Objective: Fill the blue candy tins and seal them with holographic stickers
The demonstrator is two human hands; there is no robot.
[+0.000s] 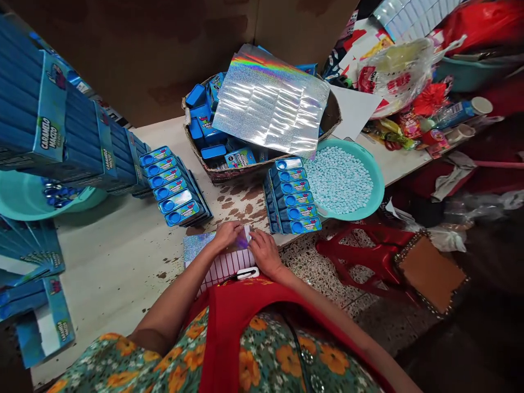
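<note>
At the table's front edge, my left hand (228, 236) and my right hand (265, 252) are close together, fingers pinched on a small shiny sticker (244, 238) with a white end and a purplish sheen. Beneath them lies a sheet of stickers (229, 266), silvery at its left and marked with a grid of pinkish lines. Beyond my left hand is a stack of blue candy tins (170, 185). A second stack of blue candy tins (291, 195) stands past my right hand, against a turquoise bowl of small pale blue candies (341, 177).
At the back, a basket (210, 172) holds loose blue tins, with a silvery sticker sheet (270, 101) across it. Blue display boxes (73, 125) are piled on the left above a turquoise basin (20, 199). A red stool (368, 256) stands at the right.
</note>
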